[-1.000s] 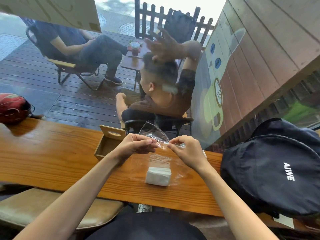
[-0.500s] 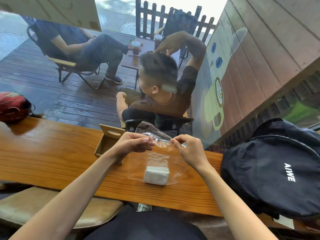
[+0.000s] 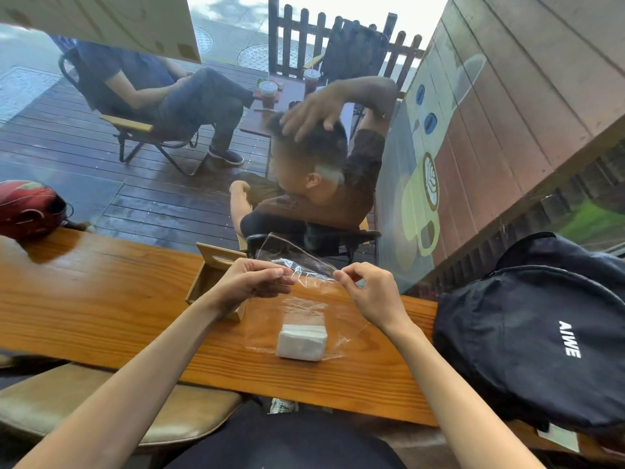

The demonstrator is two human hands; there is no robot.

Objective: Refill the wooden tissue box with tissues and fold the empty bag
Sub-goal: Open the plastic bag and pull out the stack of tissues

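A clear plastic bag [image 3: 306, 299] stands on the wooden counter [image 3: 101, 299] with a white stack of tissues [image 3: 302, 342] at its bottom. My left hand [image 3: 252, 282] pinches the bag's top edge on the left. My right hand [image 3: 370, 292] pinches the same edge on the right, a little apart from the left. The bag's mouth flap rises behind my fingers. The open wooden tissue box [image 3: 211, 277] lies just left of the bag, partly hidden by my left wrist, its slotted lid tilted up.
A black backpack [image 3: 541, 333] fills the counter's right end, close to my right forearm. A red helmet [image 3: 28, 208] rests at the far left. A window runs along the counter's far edge; people sit on the deck outside. A padded stool [image 3: 101, 401] is below left.
My two hands have drawn slightly apart along the bag's top edge, spreading the mouth. The tissues and the box have stayed in place.
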